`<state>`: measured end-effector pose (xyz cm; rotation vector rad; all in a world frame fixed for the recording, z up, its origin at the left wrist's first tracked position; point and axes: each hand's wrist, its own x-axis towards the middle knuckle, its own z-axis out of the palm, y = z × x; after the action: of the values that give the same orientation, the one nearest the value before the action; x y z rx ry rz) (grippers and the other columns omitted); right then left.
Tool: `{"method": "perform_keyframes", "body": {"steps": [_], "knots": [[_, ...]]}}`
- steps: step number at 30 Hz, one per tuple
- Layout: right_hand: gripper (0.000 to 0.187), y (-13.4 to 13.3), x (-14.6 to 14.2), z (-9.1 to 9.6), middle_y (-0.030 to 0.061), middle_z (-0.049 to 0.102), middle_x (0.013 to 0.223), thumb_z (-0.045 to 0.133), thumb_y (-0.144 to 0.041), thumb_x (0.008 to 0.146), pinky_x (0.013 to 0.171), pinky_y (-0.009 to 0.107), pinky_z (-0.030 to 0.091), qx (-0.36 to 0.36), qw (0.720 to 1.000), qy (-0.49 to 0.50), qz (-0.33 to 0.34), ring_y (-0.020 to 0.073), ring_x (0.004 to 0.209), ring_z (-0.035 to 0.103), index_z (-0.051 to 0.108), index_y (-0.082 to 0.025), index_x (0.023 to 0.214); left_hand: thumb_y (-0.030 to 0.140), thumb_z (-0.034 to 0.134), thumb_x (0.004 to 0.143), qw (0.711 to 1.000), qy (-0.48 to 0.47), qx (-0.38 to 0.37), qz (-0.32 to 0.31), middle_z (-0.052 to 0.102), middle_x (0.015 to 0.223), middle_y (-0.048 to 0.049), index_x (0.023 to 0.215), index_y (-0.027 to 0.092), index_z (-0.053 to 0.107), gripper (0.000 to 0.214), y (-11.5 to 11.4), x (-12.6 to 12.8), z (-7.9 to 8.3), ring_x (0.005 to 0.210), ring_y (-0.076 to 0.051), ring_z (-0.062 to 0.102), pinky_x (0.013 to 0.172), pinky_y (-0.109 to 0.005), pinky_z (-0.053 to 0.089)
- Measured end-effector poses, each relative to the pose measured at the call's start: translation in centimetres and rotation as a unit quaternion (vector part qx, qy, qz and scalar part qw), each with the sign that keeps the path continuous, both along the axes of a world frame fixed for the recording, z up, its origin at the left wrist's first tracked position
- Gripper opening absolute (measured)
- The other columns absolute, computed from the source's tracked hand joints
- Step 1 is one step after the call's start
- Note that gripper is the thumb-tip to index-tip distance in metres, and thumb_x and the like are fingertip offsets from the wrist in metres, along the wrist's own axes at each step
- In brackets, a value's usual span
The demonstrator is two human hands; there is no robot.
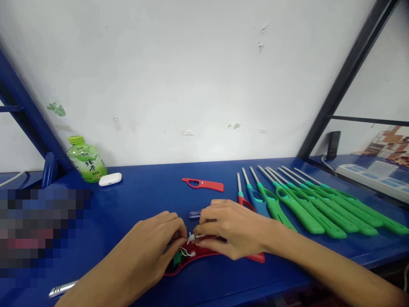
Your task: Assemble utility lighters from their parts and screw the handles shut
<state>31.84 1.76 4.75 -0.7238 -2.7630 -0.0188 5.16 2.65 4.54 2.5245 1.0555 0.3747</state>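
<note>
On the blue table before me lies the opened red shell of a long-necked lighter [204, 252], with a green piece [177, 257] and thin white wires [185, 252] inside. My left hand [159, 243] is over its left end, thumb and forefinger pinched together; what they hold is hidden. In the fingers of my right hand [226, 226] is a small whitish lighter part [193, 237], above the shell. Both hands nearly meet there. Behind the right hand lies a clear purple screwdriver handle [193, 214], its other end covered.
A red half shell [204, 184] lies farther back. Several green lighters [303, 211], a blue one [258, 202] and a red one [241, 199] form a row at right. A green tea bottle [87, 160], white case [110, 179] and metal lighter tube [62, 289] are at left.
</note>
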Motion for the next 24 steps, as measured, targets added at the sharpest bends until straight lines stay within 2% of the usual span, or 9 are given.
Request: {"method": "perform_keyframes", "body": {"steps": [3, 7, 14, 18, 21, 24], "knots": [[0.022, -0.1, 0.1, 0.2, 0.0050, 0.081, 0.098, 0.066, -0.031, 0.112, 0.084, 0.036, 0.048, -0.004, 1.000, 0.010, -0.003, 0.0205, 0.087, 0.070, 0.083, -0.017, 0.114, 0.029, 0.051, 0.109, 1.000, -0.004, 0.003, 0.005, 0.076, 0.096, 0.0014, 0.095, 0.029, 0.072, 0.025, 0.1, 0.0, 0.1, 0.088, -0.020, 0.070, 0.081, -0.033, 0.044], [0.024, -0.3, 0.2, 0.8, 0.0041, 0.080, 0.098, 0.068, -0.035, 0.112, 0.085, 0.036, 0.046, -0.013, 1.000, 0.009, -0.009, 0.0195, 0.083, 0.068, 0.084, -0.018, 0.113, 0.036, 0.052, 0.112, 1.000, -0.015, 0.006, 0.007, 0.079, 0.103, 0.0033, 0.105, 0.033, 0.077, 0.027, -0.2, -0.3, 0.7, 0.096, -0.020, 0.073, 0.088, -0.033, 0.047], [0.024, -0.2, 0.2, 1.2, 0.0033, 0.081, 0.100, 0.066, -0.033, 0.115, 0.083, 0.036, 0.044, -0.025, 0.999, -0.029, -0.002, 0.0202, 0.087, 0.068, 0.083, -0.018, 0.124, 0.042, 0.046, 0.112, 0.998, -0.008, 0.057, 0.010, 0.083, 0.110, 0.0012, 0.110, 0.034, 0.080, 0.035, -1.1, -1.4, 1.4, 0.096, -0.022, 0.077, 0.080, -0.034, 0.050], [0.023, -0.1, 0.2, 1.1, 0.0018, 0.082, 0.100, 0.067, -0.032, 0.114, 0.081, 0.036, 0.043, -0.030, 0.999, -0.021, 0.004, 0.0197, 0.088, 0.069, 0.083, -0.019, 0.126, 0.039, 0.045, 0.110, 0.999, 0.017, 0.042, 0.027, 0.082, 0.108, 0.0004, 0.109, 0.034, 0.080, 0.036, -1.0, -1.2, 1.8, 0.095, -0.023, 0.078, 0.083, -0.036, 0.052], [0.023, -0.2, 0.1, 1.1, 0.0016, 0.081, 0.098, 0.067, -0.032, 0.113, 0.081, 0.036, 0.042, -0.027, 0.999, -0.024, 0.004, 0.0195, 0.087, 0.068, 0.083, -0.019, 0.123, 0.040, 0.054, 0.108, 0.998, 0.022, 0.052, 0.028, 0.082, 0.105, 0.0015, 0.107, 0.034, 0.082, 0.029, -1.1, -1.1, 2.0, 0.095, -0.023, 0.078, 0.083, -0.035, 0.054], [0.022, -0.3, 0.0, 1.2, 0.0013, 0.080, 0.096, 0.067, -0.031, 0.113, 0.081, 0.036, 0.042, -0.023, 0.999, -0.022, 0.004, 0.0194, 0.087, 0.068, 0.084, -0.019, 0.122, 0.045, 0.064, 0.108, 0.992, -0.004, 0.122, 0.011, 0.082, 0.106, 0.0037, 0.110, 0.036, 0.082, 0.020, -1.6, -1.9, 1.2, 0.092, -0.021, 0.079, 0.077, -0.031, 0.056]]}}
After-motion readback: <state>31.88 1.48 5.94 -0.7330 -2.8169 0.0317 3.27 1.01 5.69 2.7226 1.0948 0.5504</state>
